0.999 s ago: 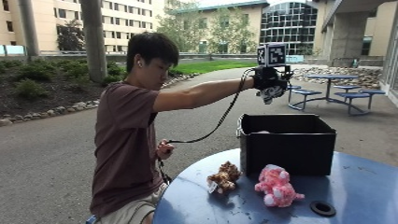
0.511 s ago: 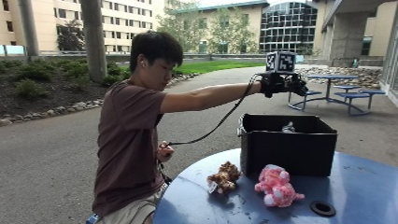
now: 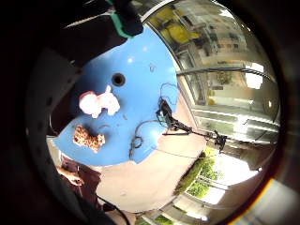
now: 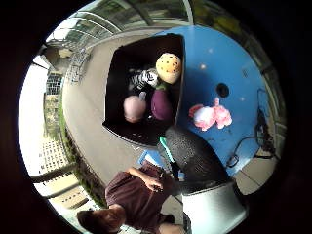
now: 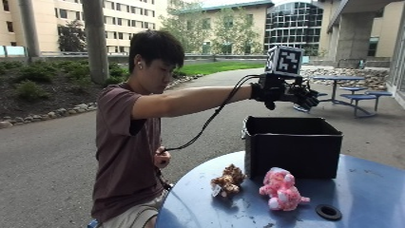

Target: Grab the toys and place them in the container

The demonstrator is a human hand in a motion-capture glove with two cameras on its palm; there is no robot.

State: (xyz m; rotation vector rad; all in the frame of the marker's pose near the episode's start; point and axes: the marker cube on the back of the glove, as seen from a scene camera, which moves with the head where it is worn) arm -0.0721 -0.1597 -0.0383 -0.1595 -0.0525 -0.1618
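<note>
Hovering your gloved right hand [image 5: 286,92] over the container [image 5: 293,146], fingers relaxed, empty; pink toy [image 5: 281,188] and brown toy [image 5: 228,180] on table [image 5: 367,194].

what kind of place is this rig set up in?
Outdoors, likely a campus or office courtyard: a round blue table on a paved path, picnic tables behind, with multi-storey buildings and a lawn beyond.

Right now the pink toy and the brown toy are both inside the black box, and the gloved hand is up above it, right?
Not quite. The pink toy and the brown toy are not inside the black box; they lie on the blue table in front of it, as the outside view shows. The gloved hand is indeed up above the box.
</note>
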